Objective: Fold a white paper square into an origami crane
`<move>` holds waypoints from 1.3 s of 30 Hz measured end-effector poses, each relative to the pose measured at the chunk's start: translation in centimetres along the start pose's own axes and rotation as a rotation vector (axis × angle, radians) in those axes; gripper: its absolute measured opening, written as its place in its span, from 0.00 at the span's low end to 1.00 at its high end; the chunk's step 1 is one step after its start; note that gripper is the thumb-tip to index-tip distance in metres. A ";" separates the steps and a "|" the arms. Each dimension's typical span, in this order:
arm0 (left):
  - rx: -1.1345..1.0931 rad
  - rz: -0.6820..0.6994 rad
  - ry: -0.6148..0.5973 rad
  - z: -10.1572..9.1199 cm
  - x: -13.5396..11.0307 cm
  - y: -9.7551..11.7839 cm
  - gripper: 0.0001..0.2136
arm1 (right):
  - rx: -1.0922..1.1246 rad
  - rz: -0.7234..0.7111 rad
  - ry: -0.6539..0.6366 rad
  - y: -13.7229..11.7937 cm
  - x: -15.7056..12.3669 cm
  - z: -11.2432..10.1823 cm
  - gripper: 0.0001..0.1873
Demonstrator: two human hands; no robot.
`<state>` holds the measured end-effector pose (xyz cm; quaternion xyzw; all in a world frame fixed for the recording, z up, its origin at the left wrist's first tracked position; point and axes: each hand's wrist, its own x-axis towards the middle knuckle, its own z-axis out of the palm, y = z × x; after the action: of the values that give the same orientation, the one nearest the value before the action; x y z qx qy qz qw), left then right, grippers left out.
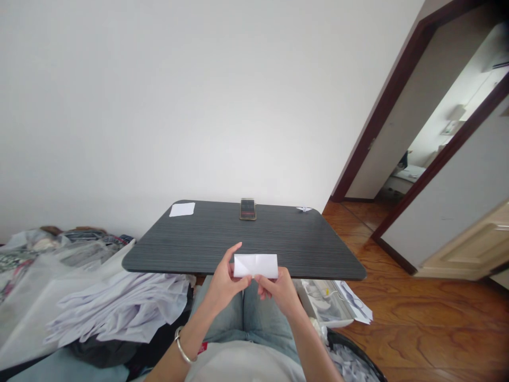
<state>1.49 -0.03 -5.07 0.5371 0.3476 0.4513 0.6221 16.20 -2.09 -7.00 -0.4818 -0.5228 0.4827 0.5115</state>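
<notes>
A folded white paper (256, 265) is held up over the near edge of a dark wood-grain table (207, 239). My left hand (224, 286) pinches its lower left edge, thumb and index finger raised along the side. My right hand (280, 291) pinches the lower middle and right part from below. Both hands sit above my lap in light jeans. A silver bangle circles my left wrist.
On the table's far edge stand a phone (247, 208), a white paper sheet (182, 209) at the left and a small folded paper figure (304, 209) at the right. Piles of white paper (119, 307) lie left; a bin of crumpled paper (350, 361) sits lower right. An open doorway is right.
</notes>
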 end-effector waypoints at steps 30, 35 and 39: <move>-0.013 -0.052 -0.057 -1.2 0.4 -0.4 0.43 | 0.050 -0.007 0.008 0.5 0.1 -0.2 0.15; 0.010 0.009 0.003 -0.5 0.5 -1.0 0.40 | 0.028 0.001 -0.044 0.5 0.0 0.0 0.13; 0.073 0.024 0.005 -0.6 0.3 -1.0 0.38 | 0.016 -0.005 -0.064 0.6 0.0 -0.1 0.13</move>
<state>1.21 0.50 -6.11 0.5626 0.3588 0.4471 0.5957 16.32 -2.06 -7.62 -0.4605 -0.5361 0.5007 0.4998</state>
